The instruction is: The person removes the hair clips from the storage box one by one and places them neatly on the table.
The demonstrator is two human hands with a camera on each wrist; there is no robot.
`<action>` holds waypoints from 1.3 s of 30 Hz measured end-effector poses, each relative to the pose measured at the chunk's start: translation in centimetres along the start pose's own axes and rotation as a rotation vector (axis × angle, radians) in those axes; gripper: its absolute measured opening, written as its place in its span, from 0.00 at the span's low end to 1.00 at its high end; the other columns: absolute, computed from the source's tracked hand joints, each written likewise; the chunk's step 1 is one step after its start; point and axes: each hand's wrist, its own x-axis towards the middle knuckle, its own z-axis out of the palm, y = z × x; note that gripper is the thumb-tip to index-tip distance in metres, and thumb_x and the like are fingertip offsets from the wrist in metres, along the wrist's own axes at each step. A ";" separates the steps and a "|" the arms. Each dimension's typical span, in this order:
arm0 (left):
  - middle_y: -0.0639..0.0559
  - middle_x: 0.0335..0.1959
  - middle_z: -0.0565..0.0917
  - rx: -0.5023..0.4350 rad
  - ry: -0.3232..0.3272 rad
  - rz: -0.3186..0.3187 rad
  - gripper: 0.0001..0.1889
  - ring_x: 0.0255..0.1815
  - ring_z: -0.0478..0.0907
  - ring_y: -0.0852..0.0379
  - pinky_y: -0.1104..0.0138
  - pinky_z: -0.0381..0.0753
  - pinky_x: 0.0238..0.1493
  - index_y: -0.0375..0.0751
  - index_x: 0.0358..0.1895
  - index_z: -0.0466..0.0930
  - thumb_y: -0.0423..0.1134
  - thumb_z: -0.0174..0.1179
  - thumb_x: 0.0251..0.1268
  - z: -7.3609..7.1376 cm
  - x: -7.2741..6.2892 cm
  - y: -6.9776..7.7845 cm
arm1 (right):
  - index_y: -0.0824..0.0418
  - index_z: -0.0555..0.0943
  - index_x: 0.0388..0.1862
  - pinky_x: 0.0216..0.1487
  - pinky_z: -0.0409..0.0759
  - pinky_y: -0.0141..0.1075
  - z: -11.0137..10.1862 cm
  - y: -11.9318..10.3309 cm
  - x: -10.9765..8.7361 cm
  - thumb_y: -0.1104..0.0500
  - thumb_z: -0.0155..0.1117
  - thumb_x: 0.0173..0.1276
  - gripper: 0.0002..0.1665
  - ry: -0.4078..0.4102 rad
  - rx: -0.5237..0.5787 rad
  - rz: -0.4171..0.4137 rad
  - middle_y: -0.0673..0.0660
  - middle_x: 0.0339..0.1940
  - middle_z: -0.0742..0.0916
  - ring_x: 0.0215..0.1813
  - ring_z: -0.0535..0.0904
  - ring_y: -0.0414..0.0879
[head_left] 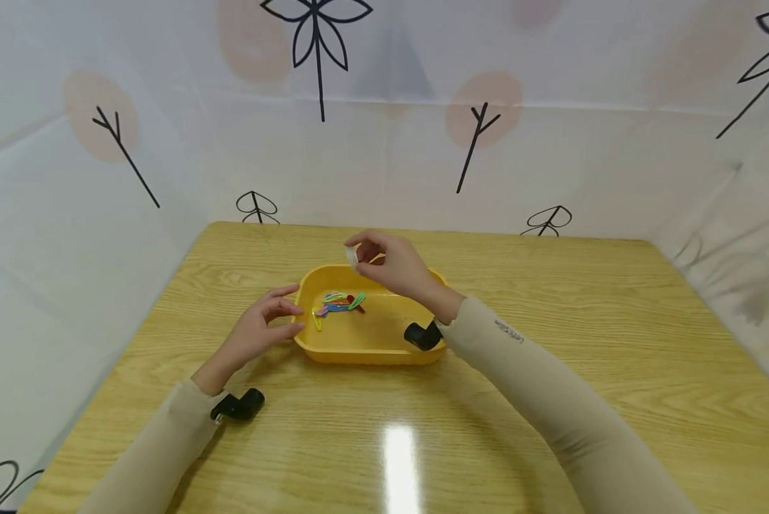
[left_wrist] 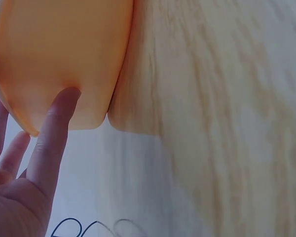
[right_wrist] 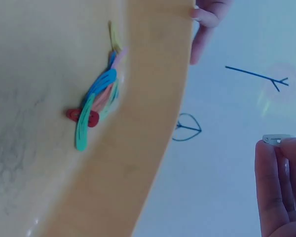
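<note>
Several colourful hair clips (head_left: 337,307) lie in a loose pile at the left inside a yellow plastic tray (head_left: 371,355). In the right wrist view a green clip (right_wrist: 83,128) overlaps a dark red clip (right_wrist: 92,118), beside blue and pink ones. Above the tray's far rim, my right hand (head_left: 398,268) pinches a small white clip (head_left: 351,255) between thumb and fingertips. My left hand (head_left: 258,325) touches the tray's left end with its fingers extended. One of its fingers (left_wrist: 54,131) lies against the outer wall in the left wrist view.
The tray stands on a wood-grain table (head_left: 551,343), towards its far side. Behind the table hangs a pale cloth (head_left: 384,164) printed with line-drawn plants. A black wrist camera (head_left: 239,405) is strapped to the left wrist, another camera (head_left: 423,335) to the right.
</note>
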 end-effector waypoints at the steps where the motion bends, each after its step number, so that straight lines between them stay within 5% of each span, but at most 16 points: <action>1: 0.46 0.68 0.61 -0.002 -0.001 0.003 0.12 0.56 0.71 0.43 0.48 0.65 0.61 0.30 0.42 0.79 0.36 0.64 0.60 0.0 0.0 0.0 | 0.63 0.78 0.51 0.40 0.80 0.35 -0.2 -0.1 -0.1 0.69 0.63 0.61 0.17 0.011 0.014 0.001 0.55 0.35 0.81 0.37 0.78 0.44; 39: 0.46 0.68 0.61 0.011 -0.003 0.026 0.14 0.56 0.71 0.44 0.48 0.66 0.60 0.29 0.43 0.78 0.36 0.64 0.59 0.2 -0.2 0.0 | 0.63 0.77 0.53 0.44 0.80 0.37 -5.7 1.8 -5.0 0.68 0.65 0.61 0.20 0.233 0.033 0.155 0.58 0.36 0.80 0.39 0.77 0.48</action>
